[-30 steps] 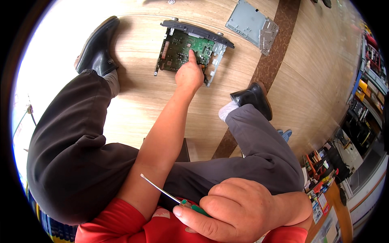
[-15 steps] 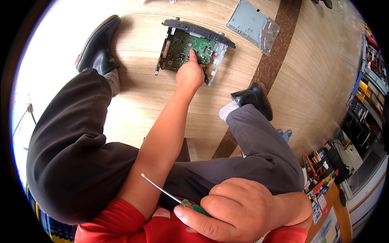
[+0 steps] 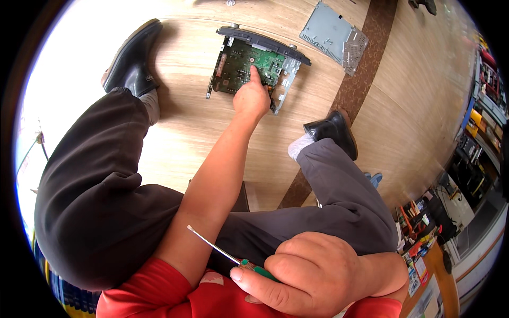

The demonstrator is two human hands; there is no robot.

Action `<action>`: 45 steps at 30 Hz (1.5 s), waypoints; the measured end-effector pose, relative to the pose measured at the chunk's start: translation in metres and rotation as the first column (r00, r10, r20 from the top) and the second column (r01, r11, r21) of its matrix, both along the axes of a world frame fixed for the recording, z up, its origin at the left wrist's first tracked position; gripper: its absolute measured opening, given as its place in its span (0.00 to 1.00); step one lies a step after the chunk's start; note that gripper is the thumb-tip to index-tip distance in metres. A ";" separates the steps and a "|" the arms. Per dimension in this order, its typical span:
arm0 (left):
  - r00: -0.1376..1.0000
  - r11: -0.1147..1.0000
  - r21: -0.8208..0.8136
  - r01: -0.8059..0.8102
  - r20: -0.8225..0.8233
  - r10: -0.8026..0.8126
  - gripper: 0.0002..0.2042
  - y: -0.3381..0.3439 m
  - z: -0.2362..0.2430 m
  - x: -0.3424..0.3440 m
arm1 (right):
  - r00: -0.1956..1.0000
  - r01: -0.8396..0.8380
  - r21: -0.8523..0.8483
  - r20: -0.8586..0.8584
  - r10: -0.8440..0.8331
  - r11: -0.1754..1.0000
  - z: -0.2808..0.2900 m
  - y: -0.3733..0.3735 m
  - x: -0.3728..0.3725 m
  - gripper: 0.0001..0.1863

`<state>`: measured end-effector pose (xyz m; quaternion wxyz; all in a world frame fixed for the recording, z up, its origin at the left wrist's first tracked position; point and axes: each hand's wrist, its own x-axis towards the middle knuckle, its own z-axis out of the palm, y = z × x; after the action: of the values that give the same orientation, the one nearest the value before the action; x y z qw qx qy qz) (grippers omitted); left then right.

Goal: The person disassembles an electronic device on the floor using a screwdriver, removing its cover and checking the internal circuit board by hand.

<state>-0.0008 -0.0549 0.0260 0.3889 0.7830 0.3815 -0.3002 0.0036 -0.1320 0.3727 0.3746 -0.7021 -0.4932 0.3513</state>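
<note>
An opened electronic unit (image 3: 231, 56) lies on the floor between my feet, showing a green circuit board in a metal frame with a dark front panel along its far side. Over the board stretches my left hand (image 3: 253, 99), empty, its index finger pointing at the middle of the board. The other fingers look curled in; whether the fingertip touches the board I cannot tell. Close to my chest, my right hand (image 3: 313, 273) is closed round the green handle of a screwdriver (image 3: 257, 268). Its thin metal shaft points up and to the left, across my left forearm.
A grey perforated metal cover (image 3: 330, 33) lies on the floor to the unit's right, beside a dark brown floor strip (image 3: 369, 47). My shoes stand on both sides of the unit. Cluttered shelves (image 3: 480, 124) and a wooden desk (image 3: 444, 273) line the right edge.
The whole view has shifted slightly, with the floor things a little lower and to the right. Both hands keep their pose, the left pointing at the board, the right holding the screwdriver.
</note>
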 end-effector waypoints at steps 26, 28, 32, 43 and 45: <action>1.000 1.000 -0.011 0.024 0.002 -0.024 0.38 0.000 0.002 0.001 | 0.985 0.045 0.188 0.155 -0.075 0.981 -0.011 -0.001 -0.004 0.15; 1.000 1.000 -0.004 -0.001 -0.012 0.001 0.38 -0.001 0.003 0.001 | 1.000 -0.020 -0.002 -0.013 0.020 1.000 -0.001 0.001 0.001 0.18; 1.000 1.000 0.007 0.007 0.013 -0.007 0.39 -0.001 0.000 -0.001 | 0.988 0.018 0.182 0.146 -0.045 0.983 -0.017 -0.007 -0.008 0.15; 1.000 1.000 0.014 0.009 0.024 -0.010 0.39 -0.002 -0.001 -0.001 | 0.989 0.043 0.166 0.130 -0.065 0.985 -0.014 -0.004 -0.006 0.15; 1.000 1.000 0.008 0.008 0.019 -0.008 0.39 -0.002 -0.001 -0.001 | 0.988 0.037 0.170 0.141 -0.062 0.985 -0.017 -0.009 -0.009 0.16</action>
<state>-0.0016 -0.0567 0.0253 0.3881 0.7889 0.3761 -0.2926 -0.0050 -0.1408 0.3561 0.4037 -0.7041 -0.5295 0.2469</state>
